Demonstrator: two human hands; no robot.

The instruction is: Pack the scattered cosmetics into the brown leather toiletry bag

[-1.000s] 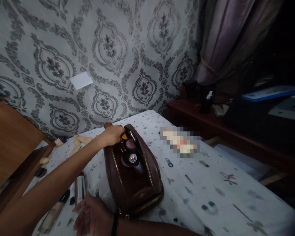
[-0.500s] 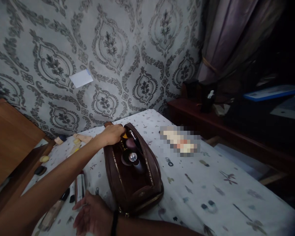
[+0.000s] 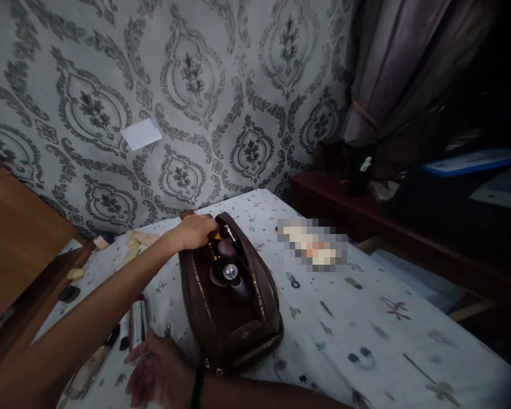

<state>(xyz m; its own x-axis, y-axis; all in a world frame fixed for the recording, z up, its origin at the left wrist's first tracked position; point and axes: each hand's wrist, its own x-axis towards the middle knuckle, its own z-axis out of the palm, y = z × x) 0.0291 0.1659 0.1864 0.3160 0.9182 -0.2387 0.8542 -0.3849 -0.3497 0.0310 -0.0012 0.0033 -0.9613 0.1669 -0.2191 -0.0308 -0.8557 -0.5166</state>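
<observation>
A brown zip-up makeup bag [image 3: 255, 335] lies unzipped on the patterned white cloth. Inside show a clear faceted knob [image 3: 230, 272], a rounded mauve item [image 3: 227, 248] and a silver-and-black brush-like item [image 3: 234, 236]. My left hand [image 3: 198, 230] is closed over the bag's far left rim, its fingertips partly hidden inside by something yellow. Palm partly up, my right hand [image 3: 157, 369], with a black band at the wrist, has loosely bent fingers apart. It is beside the lower end of a silver tube [image 3: 139, 321]; whether they touch I cannot tell.
Left of the bag lie a bottle of beige liquid [image 3: 87, 372], a dark oval item [image 3: 68, 293] and small yellow sponges [image 3: 75, 274]. A blurred-out item [image 3: 310, 244] lies to the right. Wooden furniture [image 3: 21, 244] stands left; a dark red shelf [image 3: 323, 196] runs along the right.
Almost nothing differs. The view has shifted very slightly, while both hands, the bag and the tube keep their places.
</observation>
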